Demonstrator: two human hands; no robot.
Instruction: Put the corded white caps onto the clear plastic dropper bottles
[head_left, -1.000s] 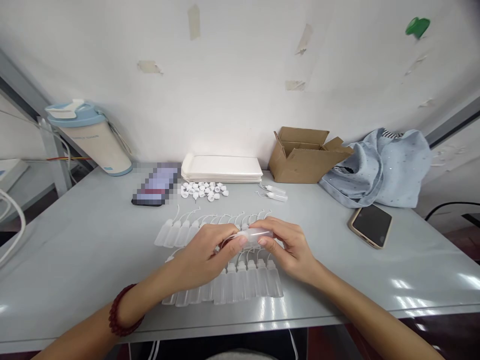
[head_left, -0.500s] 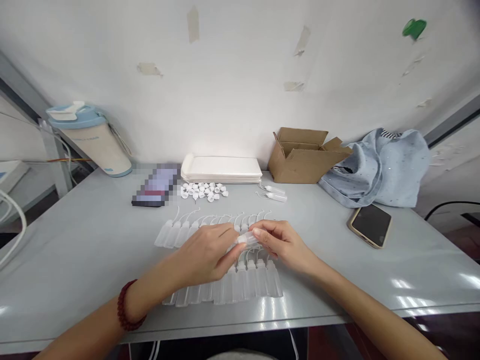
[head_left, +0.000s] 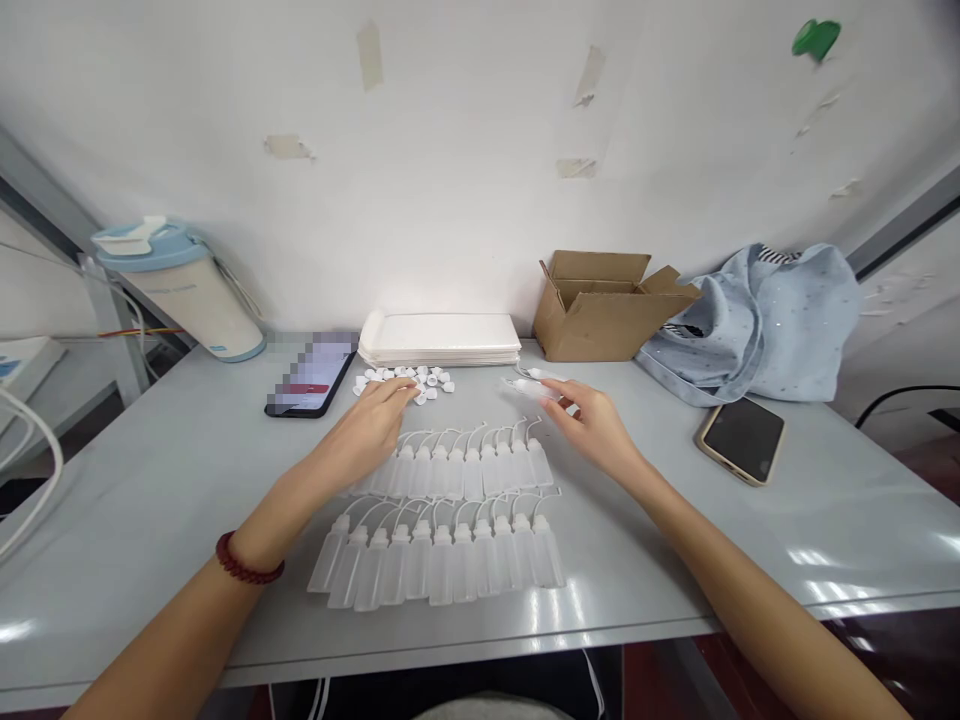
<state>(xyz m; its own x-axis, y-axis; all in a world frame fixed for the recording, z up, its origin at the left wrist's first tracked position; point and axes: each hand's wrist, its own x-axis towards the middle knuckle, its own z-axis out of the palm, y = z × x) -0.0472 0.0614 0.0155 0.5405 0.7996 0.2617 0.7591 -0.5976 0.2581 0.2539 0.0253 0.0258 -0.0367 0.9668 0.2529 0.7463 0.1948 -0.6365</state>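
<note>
Head view, looking down on a grey table (head_left: 142, 500) set against a white wall (head_left: 465, 170) marked with old tape scraps. At the back right, a blue cloth bag (head_left: 757, 330) slumps just beside an open cardboard box (head_left: 611, 320). At the back left stands a tumbler (head_left: 184, 295) with a blue lid, and a stack of white trays (head_left: 439, 340) lies between it and the box.

Two rows of plastic dropper bottles fill the middle of the table, lying side by side with their thin nozzles pointing away from the person: the front row (head_left: 435, 565) and the back row (head_left: 465, 475). A dark phone (head_left: 742, 440) lies to the right of them, and a pixelated phone (head_left: 309, 375) lies to the left.

The left hand (head_left: 364, 430) is curved over a pile of white caps (head_left: 401, 385) in front of the trays, its fingertips at the pile; whether it pinches a cap, I cannot tell. The right hand (head_left: 592, 425) is loosely open, fingers reaching to two loose bottles (head_left: 536, 385) near the box, with no visible hold on them. A red bead bracelet (head_left: 247, 558) circles the left wrist.
</note>
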